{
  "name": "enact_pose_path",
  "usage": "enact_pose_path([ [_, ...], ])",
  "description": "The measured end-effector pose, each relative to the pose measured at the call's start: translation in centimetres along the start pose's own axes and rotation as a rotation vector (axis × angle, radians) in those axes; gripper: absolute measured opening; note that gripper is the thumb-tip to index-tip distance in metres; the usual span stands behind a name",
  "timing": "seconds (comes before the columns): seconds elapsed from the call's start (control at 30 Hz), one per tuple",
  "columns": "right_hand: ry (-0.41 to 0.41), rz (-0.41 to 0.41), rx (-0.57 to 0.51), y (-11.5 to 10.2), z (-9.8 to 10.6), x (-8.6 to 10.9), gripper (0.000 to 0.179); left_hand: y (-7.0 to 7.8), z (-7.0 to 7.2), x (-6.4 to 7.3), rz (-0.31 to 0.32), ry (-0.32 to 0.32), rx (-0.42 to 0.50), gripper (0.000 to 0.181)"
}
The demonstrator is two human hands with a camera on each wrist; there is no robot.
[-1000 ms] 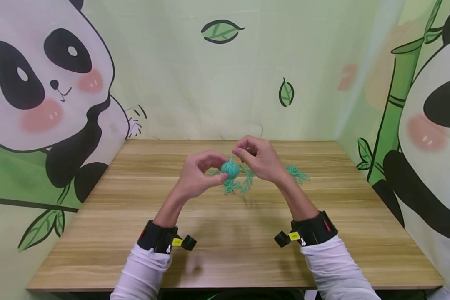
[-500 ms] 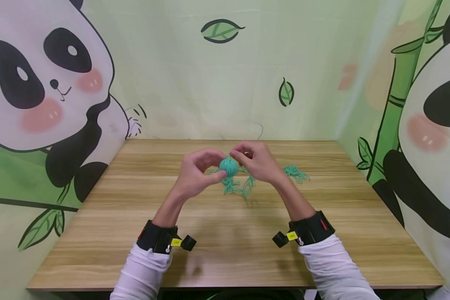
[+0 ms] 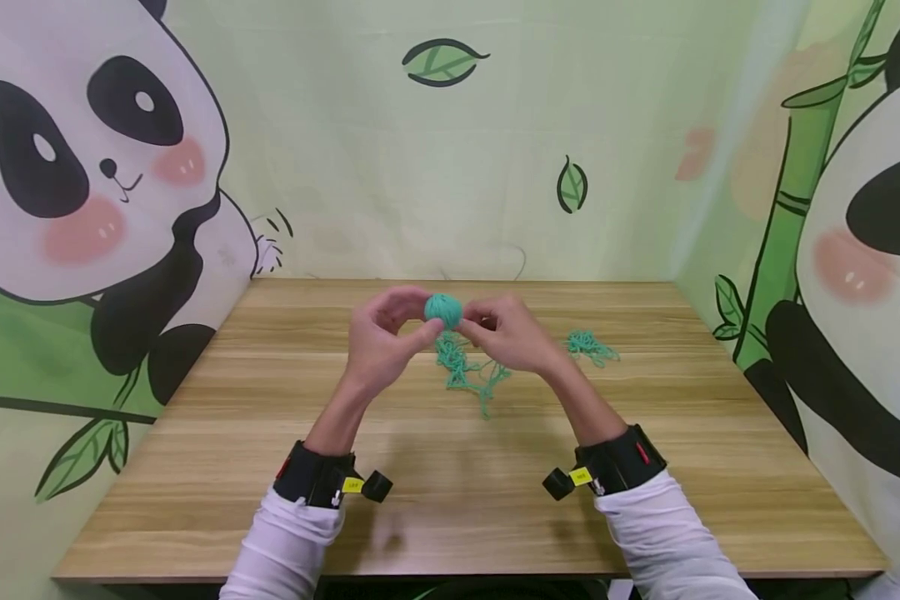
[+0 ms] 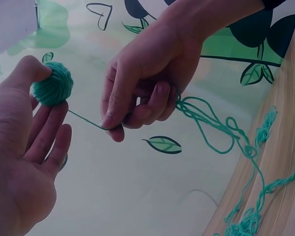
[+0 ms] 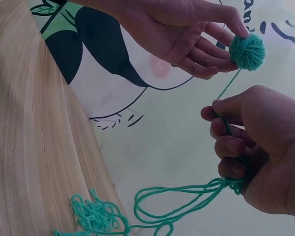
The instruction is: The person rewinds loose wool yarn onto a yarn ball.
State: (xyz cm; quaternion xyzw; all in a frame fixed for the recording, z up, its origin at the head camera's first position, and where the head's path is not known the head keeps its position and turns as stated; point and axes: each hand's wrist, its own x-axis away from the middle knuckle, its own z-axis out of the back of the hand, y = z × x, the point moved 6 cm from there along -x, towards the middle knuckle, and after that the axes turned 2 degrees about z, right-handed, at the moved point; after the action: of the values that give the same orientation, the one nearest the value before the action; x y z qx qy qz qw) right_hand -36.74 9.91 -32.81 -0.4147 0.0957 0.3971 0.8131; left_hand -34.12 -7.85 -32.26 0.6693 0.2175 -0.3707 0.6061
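Note:
A small teal ball of yarn [image 3: 443, 310] is held up over the table between the thumb and fingers of my left hand [image 3: 381, 337]. From the ball a short taut strand [image 4: 86, 119] runs to my right hand [image 3: 512, 333], which pinches it between thumb and forefinger. The other right fingers curl round more of the yarn, and loose loops [image 5: 177, 201] hang out below them, plain in both wrist views. Under the hands a tangle of the same yarn [image 3: 457, 362] trails down onto the wooden table.
Another loose heap of teal yarn [image 3: 591, 347] lies on the table [image 3: 450, 492] to the right of my right hand. Behind the table's back edge hangs a light green backdrop [image 3: 345, 167] with pandas, leaves and bamboo.
Both hands have shifted, the left up and leftward with the ball, the right slightly downward. The strand has swung from above the ball to its right side.

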Motion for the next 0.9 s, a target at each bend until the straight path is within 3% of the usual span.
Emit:
enact_pose_path([
  [0.23, -0.045, -0.011, 0.013, 0.2, -0.5, 0.2, 0.019, 0.9, 0.3, -0.2, -0.018, 0.071, -0.048, 0.032],
  [0.4, -0.080, 0.029, 0.015, -0.4, -0.8, 0.2, 0.019, 1.7, 0.3, -0.3, -0.020, 0.099, -0.067, 0.031],
  [0.63, -0.122, 0.116, 0.020, -2.0, -1.0, 0.2, 0.019, -0.2, 1.3, 0.0, -0.018, 0.159, -0.118, 0.030],
  [0.9, -0.106, 0.102, -0.030, -3.4, -0.5, 0.3, 0.017, -1.0, 1.9, 0.0, 0.003, 0.217, -0.155, 0.026],
])
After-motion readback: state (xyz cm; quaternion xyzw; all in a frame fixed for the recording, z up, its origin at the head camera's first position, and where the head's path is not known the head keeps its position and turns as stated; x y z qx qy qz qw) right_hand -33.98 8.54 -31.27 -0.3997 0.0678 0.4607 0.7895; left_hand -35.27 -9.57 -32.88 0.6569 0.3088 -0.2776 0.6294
